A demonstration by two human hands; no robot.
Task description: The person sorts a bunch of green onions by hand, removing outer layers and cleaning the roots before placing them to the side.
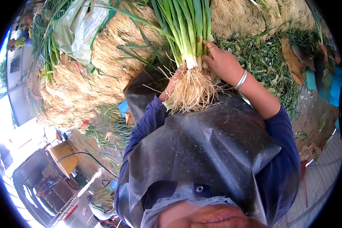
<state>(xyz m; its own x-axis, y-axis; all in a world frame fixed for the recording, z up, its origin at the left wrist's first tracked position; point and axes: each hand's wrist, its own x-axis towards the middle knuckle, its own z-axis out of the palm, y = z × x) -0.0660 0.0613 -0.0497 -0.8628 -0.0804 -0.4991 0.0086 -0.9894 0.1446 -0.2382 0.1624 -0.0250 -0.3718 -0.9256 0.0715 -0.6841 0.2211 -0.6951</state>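
A bunch of green onions (190,30) stands up in front of me, its white ends and stringy roots (195,91) toward my lap. My left hand (173,81) is closed round the bunch just above the roots, on the left side; most of its fingers are hidden behind the stalks and roots. At the right side of the bunch, my right hand (225,65) has its thumb and finger closed on an outer stalk near the white part. A silver bangle (241,79) circles my right wrist. The black apron (201,140) covers my lap beneath the roots.
Large heaps of rooted green onions (72,91) lie to the left and across the back. A pale plastic sack (78,30) rests on the left heap. Trimmed green leaves (266,64) litter the floor at right, beside a brown scrap (291,64). A cable (85,153) runs lower left.
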